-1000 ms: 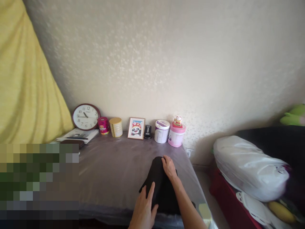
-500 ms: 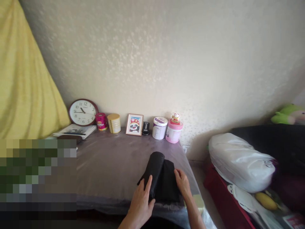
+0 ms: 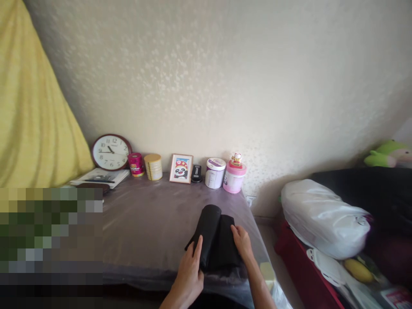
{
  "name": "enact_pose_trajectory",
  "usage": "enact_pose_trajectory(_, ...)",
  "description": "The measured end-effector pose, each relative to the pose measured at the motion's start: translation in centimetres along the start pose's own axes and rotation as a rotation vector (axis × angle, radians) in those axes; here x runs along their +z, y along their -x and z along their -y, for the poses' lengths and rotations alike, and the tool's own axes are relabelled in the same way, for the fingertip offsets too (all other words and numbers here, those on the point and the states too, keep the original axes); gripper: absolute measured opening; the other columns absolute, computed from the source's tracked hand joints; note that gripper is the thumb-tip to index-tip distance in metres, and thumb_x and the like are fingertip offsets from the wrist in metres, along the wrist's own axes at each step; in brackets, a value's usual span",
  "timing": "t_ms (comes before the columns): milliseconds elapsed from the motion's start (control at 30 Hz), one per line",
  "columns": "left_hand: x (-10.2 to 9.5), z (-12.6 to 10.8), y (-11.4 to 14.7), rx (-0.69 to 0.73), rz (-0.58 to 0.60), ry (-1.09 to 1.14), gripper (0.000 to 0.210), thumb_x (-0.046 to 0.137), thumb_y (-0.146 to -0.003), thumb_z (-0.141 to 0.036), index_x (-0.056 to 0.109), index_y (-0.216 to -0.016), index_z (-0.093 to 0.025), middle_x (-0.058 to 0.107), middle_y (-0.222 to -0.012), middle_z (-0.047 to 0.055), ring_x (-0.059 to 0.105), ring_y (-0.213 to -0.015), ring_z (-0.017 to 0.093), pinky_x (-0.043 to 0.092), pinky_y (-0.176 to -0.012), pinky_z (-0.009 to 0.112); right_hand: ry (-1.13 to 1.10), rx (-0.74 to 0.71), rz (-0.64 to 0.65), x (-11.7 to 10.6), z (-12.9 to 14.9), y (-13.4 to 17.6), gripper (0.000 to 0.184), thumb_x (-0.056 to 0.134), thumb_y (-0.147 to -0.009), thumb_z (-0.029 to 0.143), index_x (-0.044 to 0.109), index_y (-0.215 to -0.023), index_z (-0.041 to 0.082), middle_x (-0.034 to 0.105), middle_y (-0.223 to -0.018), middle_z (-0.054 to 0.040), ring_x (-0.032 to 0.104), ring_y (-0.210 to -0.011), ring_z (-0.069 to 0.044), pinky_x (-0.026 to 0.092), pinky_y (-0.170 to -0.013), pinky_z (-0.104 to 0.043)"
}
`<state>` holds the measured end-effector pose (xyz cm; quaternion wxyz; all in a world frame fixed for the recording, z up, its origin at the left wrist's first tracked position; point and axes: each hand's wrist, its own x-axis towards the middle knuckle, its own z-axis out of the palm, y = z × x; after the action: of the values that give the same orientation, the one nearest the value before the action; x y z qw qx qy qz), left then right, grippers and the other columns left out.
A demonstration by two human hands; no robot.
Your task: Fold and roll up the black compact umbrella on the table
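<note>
A black sheet-like item (image 3: 210, 231), partly rolled into a thick tube with a flatter flap at its right, lies near the front right of the table. Whether it is cloth or plastic I cannot tell. My left hand (image 3: 190, 271) grips the near left side of the tube, thumb below and fingers along it. On the other side, my right hand (image 3: 241, 241) is closed on the flap's right edge, with thumb and fingertips pinching it. The flap's near end hangs close to the table's front edge.
Along the wall stand a clock (image 3: 112, 152), a pink can (image 3: 135, 165), a yellow-lidded can (image 3: 153, 167), a framed panda picture (image 3: 181, 168) and two tubs (image 3: 215, 176). A yellow corner guard (image 3: 267, 274) covers the table corner. A white bag (image 3: 323, 219) sits at right.
My right hand has shifted slightly left, bringing the flap's right edge in toward the rolled tube. My left hand stays almost in place on the tube.
</note>
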<state>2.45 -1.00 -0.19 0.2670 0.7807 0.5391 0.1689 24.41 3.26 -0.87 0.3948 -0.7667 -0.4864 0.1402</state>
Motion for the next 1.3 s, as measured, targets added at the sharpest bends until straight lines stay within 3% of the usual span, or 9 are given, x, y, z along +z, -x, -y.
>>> enact_pose_trajectory(133,-0.2,0.3,-0.4,0.010,-0.008,0.032,0.087,0.041,-0.063,0.000,0.007,-0.141,-0.018,0.034,-0.140,0.010,0.039,-0.124,0.017,0.029,-0.103,0.025,0.102,-0.028,-0.032,-0.2,-1.7,0.3,0.032,0.039,-0.080,0.040,0.063,-0.080,0.019,0.069,-0.079,-0.0098,0.065,-0.077,-0.024,0.043,-0.065,-0.029)
enact_pose_trajectory(267,0.0,0.5,-0.4,-0.002,-0.016,-0.008,0.087,0.042,-0.063,-0.003,0.008,-0.141,-0.018,0.035,-0.140,0.010,0.039,-0.124,0.019,0.028,-0.103,0.028,0.006,-0.032,-0.052,-0.7,-1.7,0.5,0.034,0.040,-0.079,0.044,0.064,-0.075,0.019,0.067,-0.071,-0.0076,0.063,-0.071,-0.023,0.042,-0.062,-0.029)
enact_pose_trajectory(567,0.3,0.4,0.0,-0.017,-0.015,-0.093,0.088,0.042,-0.062,-0.005,0.006,-0.141,-0.018,0.032,-0.142,0.011,0.038,-0.124,0.022,0.027,-0.104,0.034,-0.406,-0.033,-0.027,-0.8,3.3,-0.4,0.050,0.048,-0.072,0.058,0.067,-0.075,0.012,0.064,-0.064,-0.0041,0.056,-0.062,-0.018,0.041,-0.057,-0.027)
enact_pose_trajectory(767,0.1,0.2,-0.1,-0.028,0.016,-0.110,0.090,0.043,-0.060,-0.005,0.006,-0.141,-0.015,0.031,-0.143,0.011,0.032,-0.129,0.023,0.023,-0.106,0.033,-0.457,-0.087,-0.028,1.7,6.5,-1.1,0.046,0.051,-0.072,0.053,0.066,-0.082,0.011,0.066,-0.069,-0.0057,0.058,-0.065,-0.018,0.043,-0.060,-0.027)
enact_pose_trajectory(967,0.2,0.5,-0.1,-0.022,0.019,-0.148,0.087,0.044,-0.060,-0.006,0.012,-0.141,-0.012,0.029,-0.144,0.012,0.033,-0.128,0.021,0.023,-0.106,0.030,-0.361,-0.109,-0.033,5.1,8.2,-1.4,0.037,0.049,-0.077,0.042,0.064,-0.091,0.012,0.069,-0.072,-0.0073,0.062,-0.065,-0.019,0.045,-0.060,-0.027)
enact_pose_trajectory(1167,0.4,0.8,-0.1,-0.023,0.034,-0.185,0.068,0.046,-0.060,-0.009,0.040,-0.128,-0.010,0.032,-0.143,0.013,0.033,-0.129,0.024,0.024,-0.107,0.034,-0.078,-0.104,0.064,6.6,9.1,-1.2,0.028,0.047,-0.083,0.031,0.060,-0.099,0.012,0.070,-0.084,-0.0109,0.066,-0.079,-0.021,0.045,-0.067,-0.026)
enact_pose_trajectory(1300,-0.2,0.4,-0.1,-0.034,0.025,-0.158,0.068,0.046,-0.060,-0.009,0.040,-0.128,-0.012,0.037,-0.140,0.012,0.036,-0.127,0.024,0.025,-0.106,0.036,0.047,-0.112,0.194,6.4,10.0,-0.8,0.026,0.043,-0.086,0.028,0.057,-0.101,0.013,0.069,-0.065,-0.0052,0.066,-0.067,-0.017,0.043,-0.062,-0.023)
